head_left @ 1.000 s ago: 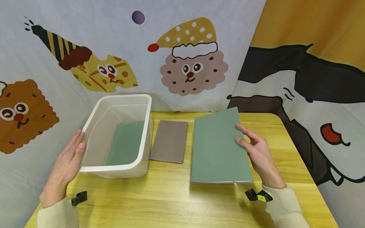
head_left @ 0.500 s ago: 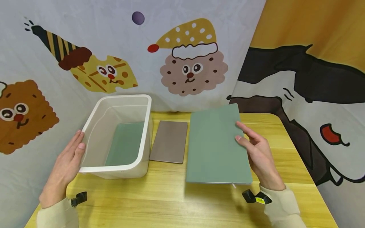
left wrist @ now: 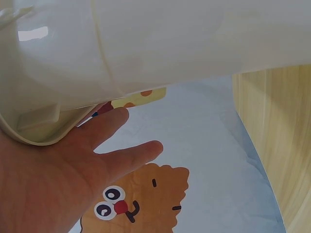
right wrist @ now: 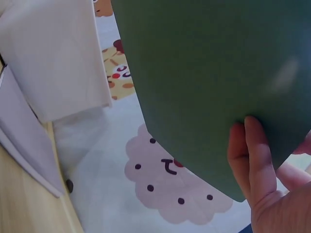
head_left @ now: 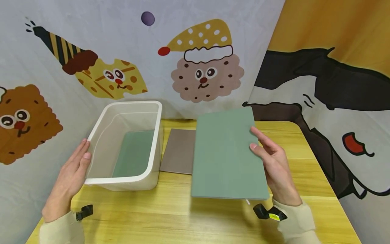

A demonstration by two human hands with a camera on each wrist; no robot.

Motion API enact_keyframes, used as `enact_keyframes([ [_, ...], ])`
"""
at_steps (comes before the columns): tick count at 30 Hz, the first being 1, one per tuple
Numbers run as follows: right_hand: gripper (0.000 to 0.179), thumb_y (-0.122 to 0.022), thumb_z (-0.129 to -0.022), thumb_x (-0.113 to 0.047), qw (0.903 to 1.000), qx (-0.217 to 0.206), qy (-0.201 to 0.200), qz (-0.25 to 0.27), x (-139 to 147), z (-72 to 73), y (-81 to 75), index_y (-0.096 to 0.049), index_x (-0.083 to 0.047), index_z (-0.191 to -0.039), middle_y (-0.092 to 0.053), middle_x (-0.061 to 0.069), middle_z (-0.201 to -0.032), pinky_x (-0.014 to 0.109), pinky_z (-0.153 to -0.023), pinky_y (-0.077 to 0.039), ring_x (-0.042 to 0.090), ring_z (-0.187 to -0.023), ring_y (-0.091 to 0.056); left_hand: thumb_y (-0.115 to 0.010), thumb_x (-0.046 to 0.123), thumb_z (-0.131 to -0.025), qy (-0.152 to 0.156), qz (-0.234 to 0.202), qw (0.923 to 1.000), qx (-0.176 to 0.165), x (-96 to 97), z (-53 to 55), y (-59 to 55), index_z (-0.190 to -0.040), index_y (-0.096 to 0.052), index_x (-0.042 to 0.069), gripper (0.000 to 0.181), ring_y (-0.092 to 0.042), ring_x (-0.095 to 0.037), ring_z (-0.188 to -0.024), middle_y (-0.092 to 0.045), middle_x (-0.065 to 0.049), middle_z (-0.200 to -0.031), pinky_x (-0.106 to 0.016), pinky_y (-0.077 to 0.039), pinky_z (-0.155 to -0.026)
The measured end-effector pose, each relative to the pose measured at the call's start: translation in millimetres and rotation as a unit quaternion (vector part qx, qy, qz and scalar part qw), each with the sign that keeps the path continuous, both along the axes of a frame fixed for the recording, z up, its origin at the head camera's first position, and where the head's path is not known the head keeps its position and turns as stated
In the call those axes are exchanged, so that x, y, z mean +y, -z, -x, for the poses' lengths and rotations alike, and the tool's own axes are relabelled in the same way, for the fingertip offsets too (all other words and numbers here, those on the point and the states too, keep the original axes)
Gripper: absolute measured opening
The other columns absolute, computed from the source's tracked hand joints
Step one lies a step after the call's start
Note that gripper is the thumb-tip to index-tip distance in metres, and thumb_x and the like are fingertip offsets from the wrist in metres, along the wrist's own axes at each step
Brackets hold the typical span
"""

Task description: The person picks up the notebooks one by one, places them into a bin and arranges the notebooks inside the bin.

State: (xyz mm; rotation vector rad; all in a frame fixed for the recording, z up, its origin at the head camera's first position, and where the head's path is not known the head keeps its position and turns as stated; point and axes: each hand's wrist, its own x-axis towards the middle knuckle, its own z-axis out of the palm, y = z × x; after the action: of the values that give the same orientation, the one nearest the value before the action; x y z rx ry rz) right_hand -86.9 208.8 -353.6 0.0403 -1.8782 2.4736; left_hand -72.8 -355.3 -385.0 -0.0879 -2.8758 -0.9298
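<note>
My right hand (head_left: pixel 277 167) grips a large green notebook (head_left: pixel 225 156) by its right edge, thumb on the front cover and fingers behind. The notebook is lifted off the table, and a pale ribbon end shows below it. In the right wrist view, fingers (right wrist: pixel 257 155) lie flat against its dark green back cover (right wrist: pixel 194 87). At the left, my left hand (head_left: pixel 71 167) rests against the left side of a white plastic bin (head_left: pixel 156 169). Its fingers look straight and spread along the bin's outer wall (left wrist: pixel 160 43) in the left wrist view. Inside the bin lies another green notebook (head_left: pixel 134 154).
A smaller brown-grey notebook (head_left: pixel 178 152) lies flat on the wooden table (head_left: pixel 146 217), right of the bin, partly covered by the held notebook. A printed cartoon cloth (head_left: pixel 122 34) hangs behind the table. Black wrist cameras sit on both cuffs.
My right hand has raised the green notebook and brought it left, so it now overlaps the brown-grey notebook in the head view. The left hand and the bin have stayed put.
</note>
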Motion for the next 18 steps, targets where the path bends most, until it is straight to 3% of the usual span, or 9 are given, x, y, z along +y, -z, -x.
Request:
enact_keyframes([
  [11,0.051,-0.062,-0.104,-0.007,0.9992,0.005,0.002,0.039,-16.1,-6.2,-11.5,-0.052,-0.01,-0.153,-0.047,0.01,-0.153,0.024,-0.082,-0.059,0.016,-0.115,-0.064,-0.024,0.034,-0.115,-0.003,0.001,1.0,0.002,0.6,-1.1,0.6,-0.167,-0.013,0.011,0.058,-0.006,-0.051,-0.155,-0.003,-0.008,-0.174,-0.076,-0.001,-0.116],
  [18,0.05,-0.061,-0.104,-0.009,0.9996,0.01,0.009,0.025,-25.6,-8.9,-16.9,-0.052,-0.011,-0.153,-0.047,0.006,-0.157,0.023,-0.089,-0.056,0.017,-0.123,-0.058,-0.023,0.034,-0.115,-0.002,0.001,1.0,0.004,0.6,-1.6,1.2,-0.167,-0.013,0.011,0.057,-0.006,-0.051,-0.155,-0.003,-0.007,-0.174,-0.076,-0.001,-0.117],
])
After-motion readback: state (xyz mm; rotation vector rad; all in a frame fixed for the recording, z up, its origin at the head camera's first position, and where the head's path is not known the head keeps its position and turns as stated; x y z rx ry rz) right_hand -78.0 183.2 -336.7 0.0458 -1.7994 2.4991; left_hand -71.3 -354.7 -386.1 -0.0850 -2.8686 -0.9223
